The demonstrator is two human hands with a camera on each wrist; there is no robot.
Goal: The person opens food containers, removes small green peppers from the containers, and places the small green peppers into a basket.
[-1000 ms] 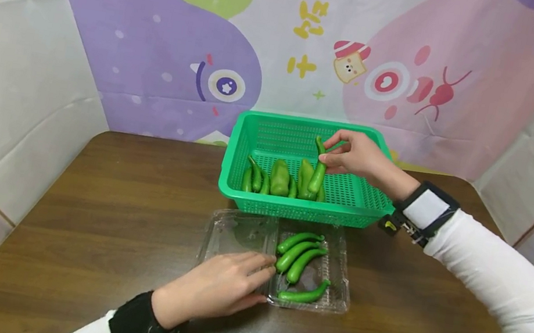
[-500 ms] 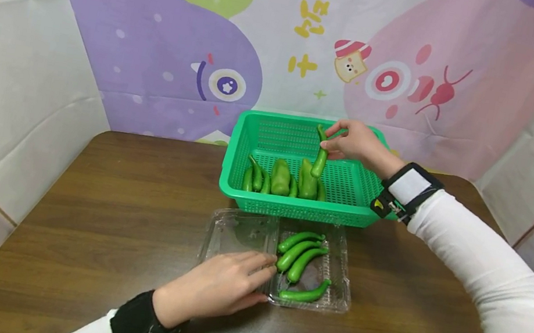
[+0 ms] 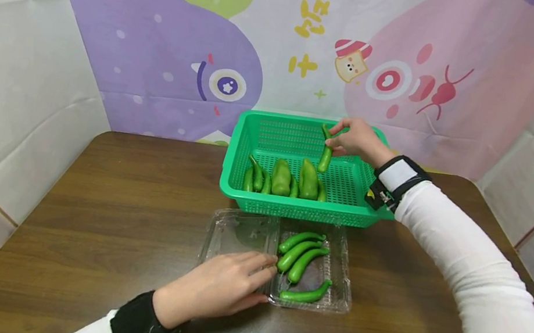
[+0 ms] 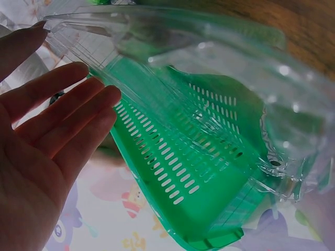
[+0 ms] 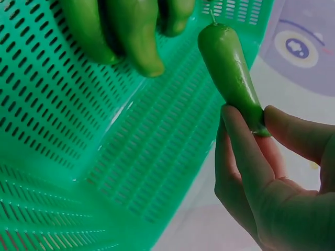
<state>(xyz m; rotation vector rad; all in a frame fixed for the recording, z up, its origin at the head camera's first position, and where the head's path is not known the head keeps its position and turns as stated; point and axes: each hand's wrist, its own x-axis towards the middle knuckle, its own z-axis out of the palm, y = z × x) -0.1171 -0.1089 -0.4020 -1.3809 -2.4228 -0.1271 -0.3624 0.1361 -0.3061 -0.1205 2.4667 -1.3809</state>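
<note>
My right hand (image 3: 358, 139) pinches a slender green chili pepper (image 3: 325, 158) between thumb and fingers, above the green basket (image 3: 291, 210). In the right wrist view the pepper (image 5: 227, 63) hangs with its thin tip at the fingertips and its thick end away from them. Several green peppers (image 3: 281, 178), slim and broad, stand along the basket's near wall. In front lies an unfolded clear plastic clamshell box (image 3: 342, 303), with several chili peppers (image 3: 301, 263) in its right half. My left hand (image 3: 221, 282) rests at the box's fold, its fingers extended; its palm (image 4: 26, 157) shows in the left wrist view.
The box's clear lid half (image 3: 237, 229) lies flat, partly under the left hand. The basket stands at the far side of the brown wooden table (image 3: 134, 197), close to a cartoon-printed cloth (image 3: 290, 94). Pale panels (image 3: 9, 58) flank both sides.
The right hand has lifted the chili pepper slightly and moved away from the peppers along the basket's near wall. The left hand and the box have stayed put.
</note>
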